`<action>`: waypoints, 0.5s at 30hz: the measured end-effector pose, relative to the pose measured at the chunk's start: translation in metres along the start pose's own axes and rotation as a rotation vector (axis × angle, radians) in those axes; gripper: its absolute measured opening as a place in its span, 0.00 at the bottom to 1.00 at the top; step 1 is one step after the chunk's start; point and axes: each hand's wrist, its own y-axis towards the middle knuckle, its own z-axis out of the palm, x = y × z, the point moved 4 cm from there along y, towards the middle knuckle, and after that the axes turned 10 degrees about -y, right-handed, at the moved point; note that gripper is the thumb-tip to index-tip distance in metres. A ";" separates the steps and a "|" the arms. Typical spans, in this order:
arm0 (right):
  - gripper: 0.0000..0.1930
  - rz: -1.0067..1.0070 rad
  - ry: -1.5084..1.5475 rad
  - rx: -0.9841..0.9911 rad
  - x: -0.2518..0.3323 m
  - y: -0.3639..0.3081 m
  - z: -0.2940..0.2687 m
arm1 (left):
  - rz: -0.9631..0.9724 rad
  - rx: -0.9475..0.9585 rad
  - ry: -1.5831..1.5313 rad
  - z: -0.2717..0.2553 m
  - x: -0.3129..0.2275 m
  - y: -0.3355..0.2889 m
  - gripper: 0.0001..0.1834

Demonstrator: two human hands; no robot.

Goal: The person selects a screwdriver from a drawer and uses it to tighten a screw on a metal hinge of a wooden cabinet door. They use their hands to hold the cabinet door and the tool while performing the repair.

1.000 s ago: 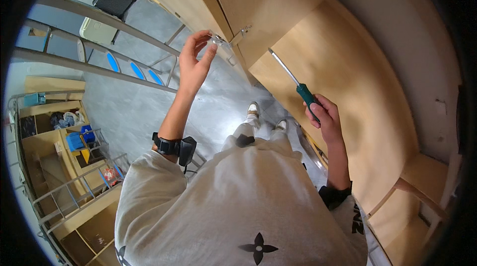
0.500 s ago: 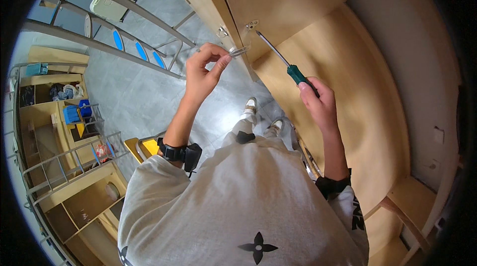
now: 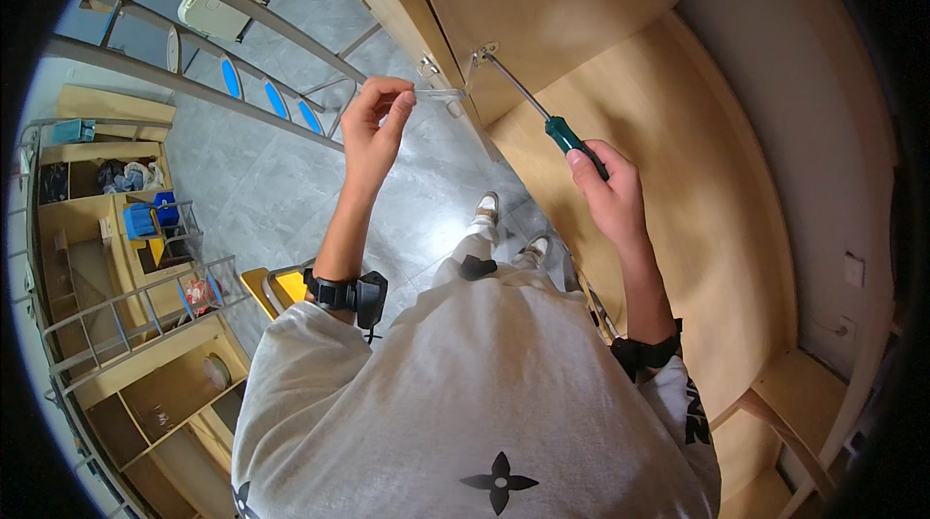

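In my right hand [image 3: 615, 194] is a screwdriver with a dark green handle [image 3: 567, 136] and a long metal shaft. Its tip reaches a small metal hinge fitting [image 3: 481, 55] on the inside of the wooden cabinet. My left hand [image 3: 373, 117] pinches one end of a thin, shiny piece [image 3: 439, 93], whose exact kind I cannot make out. The piece's far end lies by the cabinet's edge, just below the fitting. A second metal fitting [image 3: 427, 65] sits on the wooden edge to the left.
A metal bunk ladder [image 3: 232, 34] with blue treads stands left of my left hand. Wooden shelves [image 3: 145, 403] behind metal rails line the far left. A yellow chair [image 3: 260, 291] is beside my left elbow. Suitcases [image 3: 215, 10] stand at the upper left.
The screwdriver has moved up and left, bringing its tip onto the hinge fitting. My left hand has shifted left, still pinching the shiny piece, which shows more of its length.
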 end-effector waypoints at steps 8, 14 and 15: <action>0.10 -0.374 -0.373 -0.332 0.042 -0.010 0.004 | -0.274 -0.175 -0.129 -0.024 0.042 -0.009 0.05; 0.09 -0.206 -0.287 -0.125 0.036 -0.007 0.011 | -0.501 0.249 -0.234 0.036 0.055 -0.030 0.07; 0.09 -0.201 -0.295 -0.130 0.036 -0.006 0.006 | -0.510 0.328 -0.312 0.052 0.047 -0.029 0.08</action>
